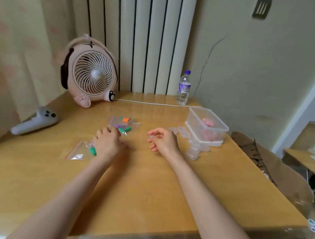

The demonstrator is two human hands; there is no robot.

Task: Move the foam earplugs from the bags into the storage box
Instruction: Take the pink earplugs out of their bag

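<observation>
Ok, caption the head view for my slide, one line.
Left hand at a zip bag of coloured foam earplugs; right hand loosely curled between bag and clear storage box.

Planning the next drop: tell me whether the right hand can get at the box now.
Probably yes: the right hand hovers near the open box, and only low clear cups lie between them.

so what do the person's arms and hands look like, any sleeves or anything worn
The left forearm and right forearm are bare down to the bottom edge of the frame, with no sleeve in view. The left hand and right hand wear no gloves, and no watch, bracelet or ring shows.
</observation>
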